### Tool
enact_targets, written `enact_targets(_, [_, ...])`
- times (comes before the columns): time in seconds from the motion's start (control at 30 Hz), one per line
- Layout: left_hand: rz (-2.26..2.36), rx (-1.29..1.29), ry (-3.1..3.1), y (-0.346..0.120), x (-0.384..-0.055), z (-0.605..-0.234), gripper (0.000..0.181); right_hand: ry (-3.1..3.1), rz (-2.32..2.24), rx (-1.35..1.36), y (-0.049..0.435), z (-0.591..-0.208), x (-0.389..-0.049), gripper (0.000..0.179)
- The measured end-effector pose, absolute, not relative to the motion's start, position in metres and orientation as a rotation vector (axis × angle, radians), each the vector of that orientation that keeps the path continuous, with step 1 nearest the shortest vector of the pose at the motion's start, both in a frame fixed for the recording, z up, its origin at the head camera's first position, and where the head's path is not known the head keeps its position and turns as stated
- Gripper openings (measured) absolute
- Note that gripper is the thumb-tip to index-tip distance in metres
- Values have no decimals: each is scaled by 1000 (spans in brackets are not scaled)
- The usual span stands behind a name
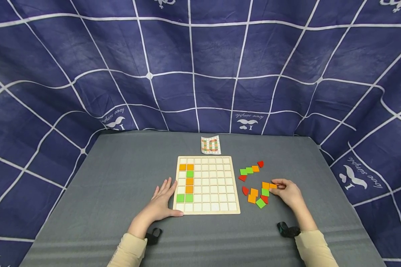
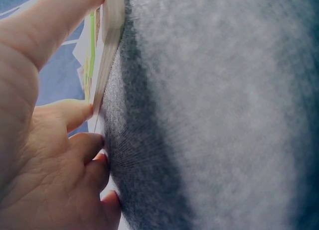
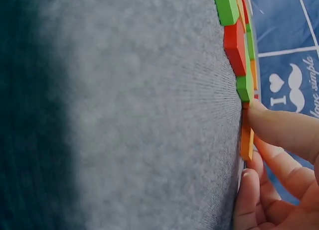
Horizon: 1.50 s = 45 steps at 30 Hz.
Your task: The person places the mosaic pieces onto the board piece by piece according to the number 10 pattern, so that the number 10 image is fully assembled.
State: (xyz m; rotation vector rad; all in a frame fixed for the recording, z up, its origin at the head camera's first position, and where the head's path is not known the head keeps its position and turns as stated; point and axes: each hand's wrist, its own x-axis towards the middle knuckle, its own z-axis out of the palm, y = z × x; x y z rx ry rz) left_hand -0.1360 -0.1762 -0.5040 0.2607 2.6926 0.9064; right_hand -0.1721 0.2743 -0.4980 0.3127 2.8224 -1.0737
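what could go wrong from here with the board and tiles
The right hand pinches a flat orange tile lying close to others, so lifting it might knock the square green tile nearby. The left hand touches the edge of the pale square grid board; a push there could perhaps shift it and jostle the orange and green tiles in its cells.

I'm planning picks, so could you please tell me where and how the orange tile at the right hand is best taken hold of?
Probably by the near and far edges, coming from the right: the orange tile is thin and straight-edged, a second orange tile crowds its left, and the right hand pinches it.
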Motion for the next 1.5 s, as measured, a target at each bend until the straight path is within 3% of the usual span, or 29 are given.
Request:
enact_targets(0.43, [886,250,2694,-176,-135,-504,119,2814,-1050,328,270,-495,-170,34])
enact_targets(0.7, [881,252,2694,-175,-134,-505,118,2727,-1332,326,253,-480,-171,40])
enact_targets(1.03, [897,250,2693,-175,-135,-505,118,2447,-1678,192,190,-471,-179,36])
enact_targets(1.5, [915,268,2685,-176,-138,-506,119,2377,-1596,-198,90,-485,-174,21])
